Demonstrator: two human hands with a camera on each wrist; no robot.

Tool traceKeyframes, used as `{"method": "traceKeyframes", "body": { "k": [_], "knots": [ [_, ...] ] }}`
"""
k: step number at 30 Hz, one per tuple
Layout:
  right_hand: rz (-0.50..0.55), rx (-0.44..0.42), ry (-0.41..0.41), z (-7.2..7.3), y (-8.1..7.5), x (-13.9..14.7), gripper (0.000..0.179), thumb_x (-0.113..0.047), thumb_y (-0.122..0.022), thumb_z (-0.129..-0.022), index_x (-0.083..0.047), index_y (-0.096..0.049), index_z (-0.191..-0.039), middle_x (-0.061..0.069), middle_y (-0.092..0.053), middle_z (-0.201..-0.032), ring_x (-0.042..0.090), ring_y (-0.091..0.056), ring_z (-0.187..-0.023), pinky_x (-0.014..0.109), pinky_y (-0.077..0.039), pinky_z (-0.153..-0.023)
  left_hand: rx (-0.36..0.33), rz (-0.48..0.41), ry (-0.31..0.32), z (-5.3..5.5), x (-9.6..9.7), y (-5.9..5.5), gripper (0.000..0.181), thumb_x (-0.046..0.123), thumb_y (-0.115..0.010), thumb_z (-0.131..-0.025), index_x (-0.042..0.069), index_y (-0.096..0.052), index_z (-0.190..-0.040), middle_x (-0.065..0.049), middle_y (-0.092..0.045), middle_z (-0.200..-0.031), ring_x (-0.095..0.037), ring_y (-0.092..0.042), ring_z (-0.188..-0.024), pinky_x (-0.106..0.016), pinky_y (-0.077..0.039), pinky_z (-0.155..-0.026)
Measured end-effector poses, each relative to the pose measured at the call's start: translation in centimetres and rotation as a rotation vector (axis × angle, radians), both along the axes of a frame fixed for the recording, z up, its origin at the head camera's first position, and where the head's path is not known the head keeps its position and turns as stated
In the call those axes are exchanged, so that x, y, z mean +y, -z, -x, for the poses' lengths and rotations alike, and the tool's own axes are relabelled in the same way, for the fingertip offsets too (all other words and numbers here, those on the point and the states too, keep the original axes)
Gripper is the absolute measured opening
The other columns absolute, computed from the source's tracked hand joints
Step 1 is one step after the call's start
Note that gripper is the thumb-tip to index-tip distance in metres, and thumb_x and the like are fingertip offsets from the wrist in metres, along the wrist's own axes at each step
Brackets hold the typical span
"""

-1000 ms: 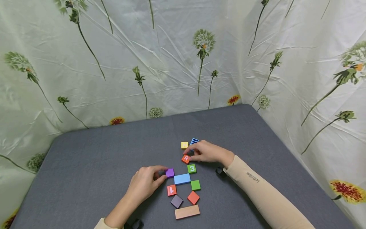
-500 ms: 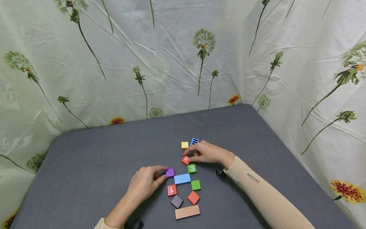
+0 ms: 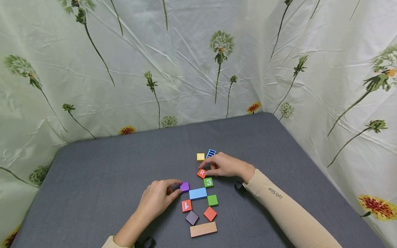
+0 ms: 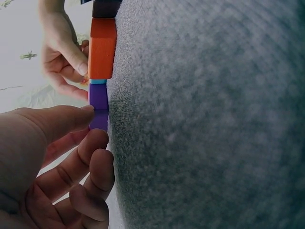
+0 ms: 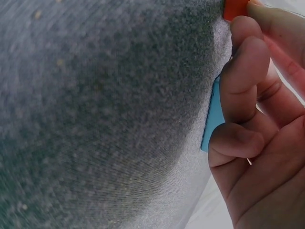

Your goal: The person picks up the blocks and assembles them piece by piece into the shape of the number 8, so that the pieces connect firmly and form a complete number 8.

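My left hand (image 3: pixel 156 197) pinches a purple block (image 3: pixel 184 187) between thumb and fingers, at the upper left corner of a long blue block (image 3: pixel 197 193). In the left wrist view the purple block (image 4: pixel 98 98) stands low on the cloth, thumb on its near side. My right hand (image 3: pixel 227 163) holds a small red block marked R (image 3: pixel 202 173), turned cornerwise just above a green block with a 3 (image 3: pixel 209 182). The right wrist view shows only part of that red block (image 5: pixel 235 8) at the fingertips; a blue block (image 5: pixel 214 117) lies behind the curled fingers.
Below the long blue block lie a red block with a white mark (image 3: pixel 186 205), a green block (image 3: pixel 212 200), a dark purple block (image 3: pixel 192 217), a plain red block (image 3: pixel 210 214) and a wooden plank (image 3: pixel 203 229). A yellow block (image 3: pixel 200 157) and a striped blue block (image 3: pixel 211 153) lie farther back.
The red R block has shifted very slightly toward the green 3 block under my right fingers. My left hand and the purple block stay in place.
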State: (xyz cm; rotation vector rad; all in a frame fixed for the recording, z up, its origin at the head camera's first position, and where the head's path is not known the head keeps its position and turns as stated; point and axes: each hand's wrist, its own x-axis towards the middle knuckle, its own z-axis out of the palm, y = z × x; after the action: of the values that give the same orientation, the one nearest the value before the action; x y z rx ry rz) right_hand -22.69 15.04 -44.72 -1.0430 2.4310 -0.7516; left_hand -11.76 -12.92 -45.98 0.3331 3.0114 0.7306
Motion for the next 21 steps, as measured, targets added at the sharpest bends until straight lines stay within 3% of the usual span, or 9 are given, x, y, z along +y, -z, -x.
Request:
{"method": "traceKeyframes", "body": {
  "k": [12, 21],
  "knots": [
    [0.012, 0.017, 0.011, -0.3, -0.2, 0.2, 0.028, -0.025, -0.074, -0.104, -0.017, -0.075, -0.131, -0.013, -0.053, -0.072, -0.001, -0.046, -0.064, 0.020, -0.039, -0.062, 0.001, 0.011, 0.007, 0.0, 0.1, -0.1, 0.022, 0.025, -0.087, -0.091, 0.026, -0.083, -0.113, 0.014, -0.053, -0.064, -0.004, -0.044, -0.058, -0.025, -0.032, -0.054],
    [0.016, 0.013, 0.028, -1.5, -0.5, 0.4, 0.027, -0.025, -0.076, -0.102, -0.018, -0.076, -0.128, -0.014, -0.051, -0.073, -0.002, -0.045, -0.065, 0.020, -0.038, -0.063, 0.015, 0.000, 0.016, 0.0, 0.0, -0.1, 0.022, 0.023, -0.088, -0.090, 0.025, -0.083, -0.112, 0.015, -0.052, -0.064, -0.004, -0.044, -0.057, -0.025, -0.032, -0.054]
  ]
}}
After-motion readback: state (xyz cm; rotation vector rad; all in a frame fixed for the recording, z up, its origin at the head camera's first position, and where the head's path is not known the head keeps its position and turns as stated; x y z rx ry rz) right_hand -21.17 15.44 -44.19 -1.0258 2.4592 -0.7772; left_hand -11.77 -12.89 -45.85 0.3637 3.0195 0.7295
